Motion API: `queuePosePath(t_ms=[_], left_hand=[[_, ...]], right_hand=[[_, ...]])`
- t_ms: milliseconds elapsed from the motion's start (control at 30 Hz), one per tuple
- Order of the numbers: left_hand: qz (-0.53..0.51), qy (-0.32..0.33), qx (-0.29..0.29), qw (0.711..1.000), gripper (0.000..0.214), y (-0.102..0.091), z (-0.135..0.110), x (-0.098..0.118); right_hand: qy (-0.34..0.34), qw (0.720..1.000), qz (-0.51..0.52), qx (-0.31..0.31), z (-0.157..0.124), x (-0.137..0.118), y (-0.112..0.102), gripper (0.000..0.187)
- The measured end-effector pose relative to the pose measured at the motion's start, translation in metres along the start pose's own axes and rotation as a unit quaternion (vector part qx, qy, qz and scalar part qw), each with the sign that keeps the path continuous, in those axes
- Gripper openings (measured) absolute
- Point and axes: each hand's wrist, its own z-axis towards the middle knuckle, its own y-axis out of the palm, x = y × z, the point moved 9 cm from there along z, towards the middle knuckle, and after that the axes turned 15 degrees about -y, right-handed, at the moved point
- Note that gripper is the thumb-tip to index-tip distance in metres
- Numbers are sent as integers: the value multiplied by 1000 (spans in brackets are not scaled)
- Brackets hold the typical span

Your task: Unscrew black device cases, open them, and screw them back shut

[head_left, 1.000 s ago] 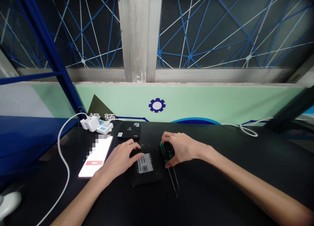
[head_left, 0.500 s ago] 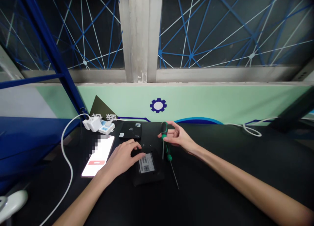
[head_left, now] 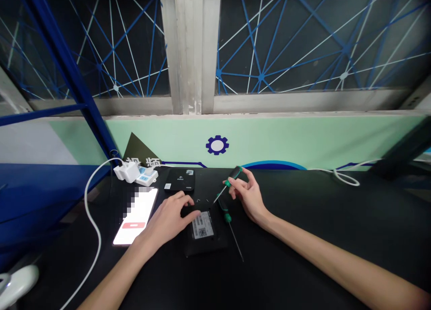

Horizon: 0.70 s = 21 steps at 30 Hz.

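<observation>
My left hand point(head_left: 164, 222) lies on a flat black electronic device point(head_left: 205, 240), its fingers curled over the device's far edge beside a white barcode label point(head_left: 202, 225). My right hand point(head_left: 247, 195) is raised just right of the device, pinching a slim screwdriver point(head_left: 226, 188) with a green-and-black handle. Its thin shaft slants down and left, its tip above the table. A larger green-handled screwdriver point(head_left: 225, 211) lies on the table below that hand. Several tiny screws point(head_left: 198, 200) sit beyond the device.
A black box point(head_left: 179, 180) stands at the table's back edge. Left of my hands lie a lit phone point(head_left: 135, 216), a power strip point(head_left: 146, 176) with a white charger point(head_left: 127, 171), and a white cable point(head_left: 90, 215). A wall and window stand behind the black table point(head_left: 303, 238).
My right hand has moved up and tilted the slim screwdriver from upright to slanting left. The larger screwdriver and my left hand on the device have stayed in place.
</observation>
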Motion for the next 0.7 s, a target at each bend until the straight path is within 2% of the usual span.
queuePosePath(t_ms=[67, 200, 367, 700], left_hand=[[0, -1, 3, 1000, 34, -1, -1, 1], [4, -2, 7, 1000, 34, -2, -2, 2], [9, 2, 0, 1000, 37, -2, -3, 2], [13, 16, 11, 1000, 36, -3, -4, 4]], right_hand=[[1, 1000, -1, 8, 0, 1, -1, 72], [2, 1000, -1, 10, 2, 2, -2, 55], [0, 1000, 4, 5, 2, 3, -1, 46], [-13, 1000, -3, -3, 1, 1, 1, 48]])
